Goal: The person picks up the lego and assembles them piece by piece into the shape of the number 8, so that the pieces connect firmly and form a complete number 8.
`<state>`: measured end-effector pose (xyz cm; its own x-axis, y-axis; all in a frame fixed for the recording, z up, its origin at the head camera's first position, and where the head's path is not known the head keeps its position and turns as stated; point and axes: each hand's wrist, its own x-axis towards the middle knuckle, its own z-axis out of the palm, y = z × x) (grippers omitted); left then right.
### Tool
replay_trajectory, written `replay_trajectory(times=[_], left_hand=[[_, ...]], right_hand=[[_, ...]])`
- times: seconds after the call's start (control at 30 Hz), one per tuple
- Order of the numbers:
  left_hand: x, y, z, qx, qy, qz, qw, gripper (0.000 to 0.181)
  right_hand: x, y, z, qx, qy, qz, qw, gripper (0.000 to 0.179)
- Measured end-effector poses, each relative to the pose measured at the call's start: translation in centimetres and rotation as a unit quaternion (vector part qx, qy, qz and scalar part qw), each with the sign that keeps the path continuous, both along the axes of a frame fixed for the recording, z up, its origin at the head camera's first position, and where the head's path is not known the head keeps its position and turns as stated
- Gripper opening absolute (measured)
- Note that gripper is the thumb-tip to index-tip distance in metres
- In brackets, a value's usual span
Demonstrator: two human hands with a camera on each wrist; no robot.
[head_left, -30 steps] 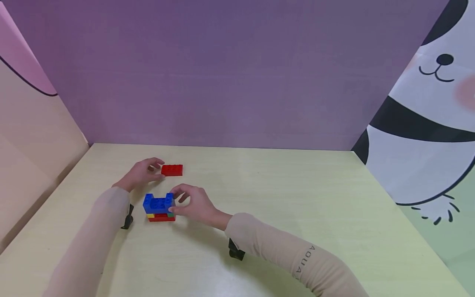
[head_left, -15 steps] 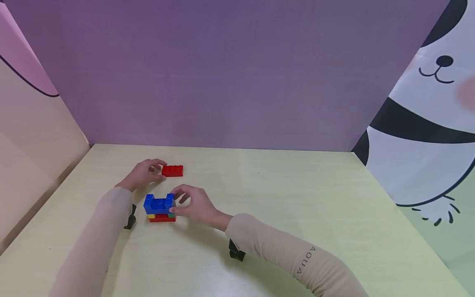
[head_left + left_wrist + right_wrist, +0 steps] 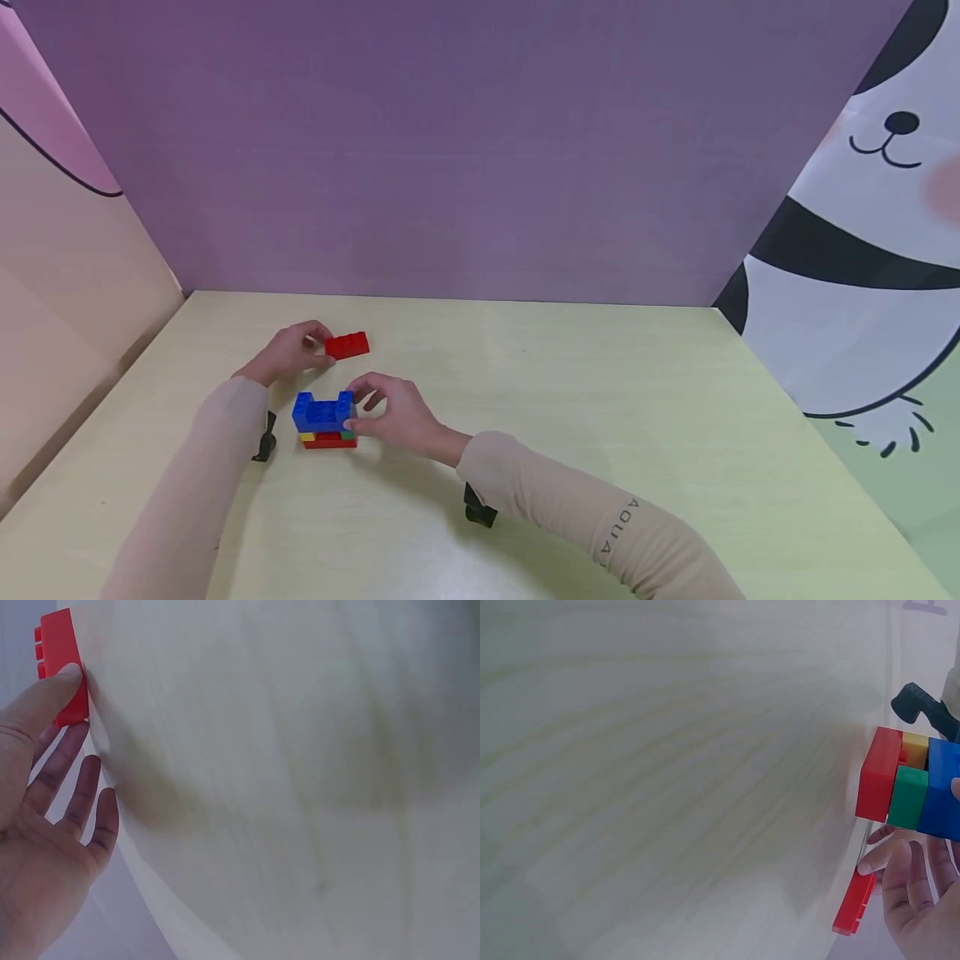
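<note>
On the far left part of the table, my left hand pinches one end of a loose red toy brick between thumb and fingers. The left wrist view shows the thumb on the red brick's near side and its studs facing left. Nearer to me stands a small stack. A red brick forms its base, with a yellow brick and a green brick above it. Blue bricks sit on top, with a raised block at each end. My right hand grips the blue part at its right end.
The pale wooden table extends to the right. A purple wall panel rises behind it, with a panda picture at the right and a beige panel at the left. Black straps with cameras are on both wrists.
The loose red brick has turned slightly, its right end now angled away from me, with my left fingers at its left end. My right hand and the stack have stayed in place.
</note>
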<state>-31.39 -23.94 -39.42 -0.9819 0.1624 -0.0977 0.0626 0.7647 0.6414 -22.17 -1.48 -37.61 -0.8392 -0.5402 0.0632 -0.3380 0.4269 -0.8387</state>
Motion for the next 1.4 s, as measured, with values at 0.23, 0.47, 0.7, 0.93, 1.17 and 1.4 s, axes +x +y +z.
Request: replay_trajectory(times=[0.23, 0.47, 0.7, 0.93, 1.17, 1.4], left_hand=[[0.0, -0.1, -0.1, 0.004, 0.002, 0.000, 1.0000, 0.041], [0.2, -0.1, 0.3, 0.000, -0.004, -0.010, 0.9999, 0.045], [0.4, -0.1, 0.7, -0.001, -0.004, -0.025, 0.9997, 0.044], [0.5, -0.7, 0.5, -0.002, 0.004, -0.035, 0.9994, 0.044], [0.5, -1.3, 0.5, 0.004, 0.019, -0.055, 0.9983, 0.045], [1.5, -1.6, 1.0, 0.005, 0.033, -0.076, 0.9966, 0.041]], right_hand=[[0.0, 0.0, 0.0, -0.002, 0.002, 0.002, 1.0000, 0.038], [-0.1, -0.1, -0.2, -0.006, 0.008, 0.005, 0.9999, 0.037], [-0.3, 0.0, -0.4, -0.008, 0.013, 0.006, 0.9999, 0.036], [-0.4, 0.0, -0.4, -0.007, 0.010, 0.006, 0.9999, 0.037], [-0.4, -0.1, -0.4, -0.006, 0.014, 0.009, 0.9998, 0.036], [-0.3, -0.2, -0.3, -0.009, 0.014, 0.012, 0.9998, 0.036]])
